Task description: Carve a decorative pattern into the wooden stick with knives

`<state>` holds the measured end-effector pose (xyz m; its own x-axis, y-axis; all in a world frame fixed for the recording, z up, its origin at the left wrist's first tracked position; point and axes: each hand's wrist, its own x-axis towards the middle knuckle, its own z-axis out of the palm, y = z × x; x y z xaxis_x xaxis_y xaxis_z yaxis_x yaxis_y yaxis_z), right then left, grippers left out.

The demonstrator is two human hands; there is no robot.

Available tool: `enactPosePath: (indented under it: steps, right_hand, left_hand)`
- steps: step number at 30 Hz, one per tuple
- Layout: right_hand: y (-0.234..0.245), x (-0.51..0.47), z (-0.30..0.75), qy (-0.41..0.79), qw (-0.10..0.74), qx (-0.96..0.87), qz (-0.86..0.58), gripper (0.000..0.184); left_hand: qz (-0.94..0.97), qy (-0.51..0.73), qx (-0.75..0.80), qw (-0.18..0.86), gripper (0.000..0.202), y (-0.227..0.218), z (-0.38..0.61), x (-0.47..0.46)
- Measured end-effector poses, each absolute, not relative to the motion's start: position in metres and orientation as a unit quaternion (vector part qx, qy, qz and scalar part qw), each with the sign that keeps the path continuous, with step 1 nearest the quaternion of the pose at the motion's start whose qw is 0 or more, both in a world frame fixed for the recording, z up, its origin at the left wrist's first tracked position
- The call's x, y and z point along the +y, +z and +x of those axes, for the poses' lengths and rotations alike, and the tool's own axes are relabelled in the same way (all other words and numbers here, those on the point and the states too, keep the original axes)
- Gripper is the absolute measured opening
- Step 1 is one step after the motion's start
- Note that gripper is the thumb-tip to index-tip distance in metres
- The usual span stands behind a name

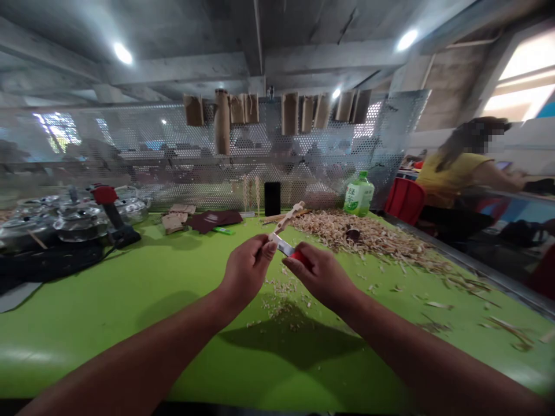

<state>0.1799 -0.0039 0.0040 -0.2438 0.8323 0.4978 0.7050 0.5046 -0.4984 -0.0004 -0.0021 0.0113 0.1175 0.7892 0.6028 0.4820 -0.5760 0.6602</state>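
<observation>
My left hand (246, 270) is closed around the lower end of a pale carved wooden stick (289, 217), which points up and away from me. My right hand (318, 275) is closed on a knife with a red handle (299, 255). Its short metal blade (284, 247) lies against the stick just beside my left thumb. Both hands hover above the green table (130, 300), over a small scatter of wood shavings (281, 297).
A big heap of shavings (368, 234) spreads at the right rear, with a green bottle (358, 195) behind it. Metal lids and a red-topped tool (108, 211) stand at the left. A perforated metal screen (173, 150) backs the table. A person in yellow (459, 173) sits at the right.
</observation>
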Motion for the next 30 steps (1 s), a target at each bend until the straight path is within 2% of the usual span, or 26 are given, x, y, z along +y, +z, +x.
enactPosePath:
  steps: [3,6,17,25,27,30]
  right_hand:
    - [0.004,0.000,0.181,0.172,0.362,-0.789,-0.466,0.040]
    - [0.005,0.003,0.182,0.198,0.356,-0.788,-0.462,0.040]
    - [0.005,-0.010,0.177,-0.056,0.374,-0.760,-0.529,0.040]
    - [0.001,-0.005,0.175,0.003,0.362,-0.762,-0.537,0.037]
    - [0.001,-0.001,0.176,0.041,0.375,-0.758,-0.532,0.038]
    - [0.001,0.004,0.178,0.171,0.390,-0.757,-0.496,0.037]
  left_hand:
    - [0.737,0.501,0.426,0.156,0.038,0.010,0.000,-0.001]
    - [0.741,0.498,0.426,0.146,0.038,0.009,-0.001,0.000]
    - [0.720,0.492,0.474,0.123,0.037,0.015,0.001,-0.005]
    - [0.717,0.490,0.472,0.154,0.038,0.015,0.001,-0.004]
    - [0.709,0.499,0.458,0.197,0.037,0.015,0.002,-0.003]
    - [0.691,0.486,0.422,0.330,0.035,0.016,0.004,-0.001]
